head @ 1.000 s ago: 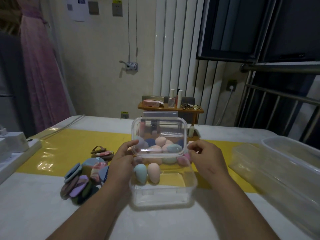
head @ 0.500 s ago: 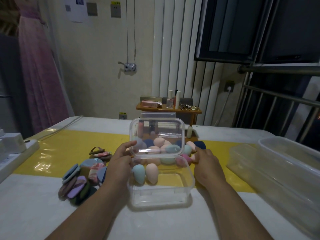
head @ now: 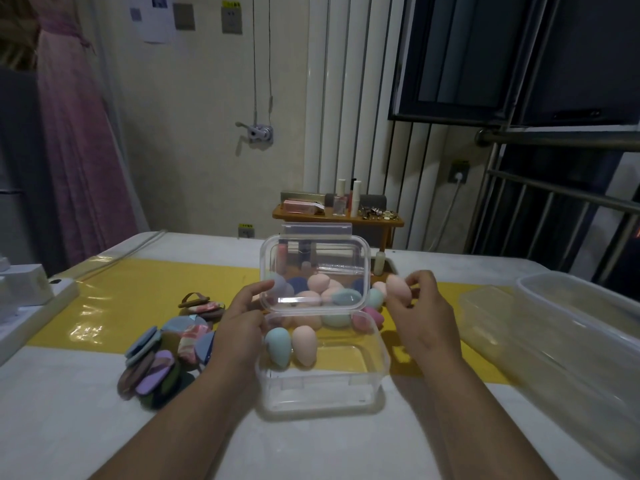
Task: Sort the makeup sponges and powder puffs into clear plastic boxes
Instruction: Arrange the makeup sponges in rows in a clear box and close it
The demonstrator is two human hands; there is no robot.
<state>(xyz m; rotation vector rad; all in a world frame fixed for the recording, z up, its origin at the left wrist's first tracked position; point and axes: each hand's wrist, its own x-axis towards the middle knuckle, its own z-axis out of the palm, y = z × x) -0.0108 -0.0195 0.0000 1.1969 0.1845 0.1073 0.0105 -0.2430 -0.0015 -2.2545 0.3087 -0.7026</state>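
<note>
Peach sponge [head: 397,287] just beside lid [head: 322,258] edge

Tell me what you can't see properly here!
Head view, the only one:
Sponge pile behind the box: blurred by the raised lid, so uncountable.
Left hand: whether it grips or just touches the lid is unclear.
Pink sponge: partly covered by the right hand holding it.
Big tubs: cut off by the right edge.
Puff stack: lower puffs buried under upper ones.
</note>
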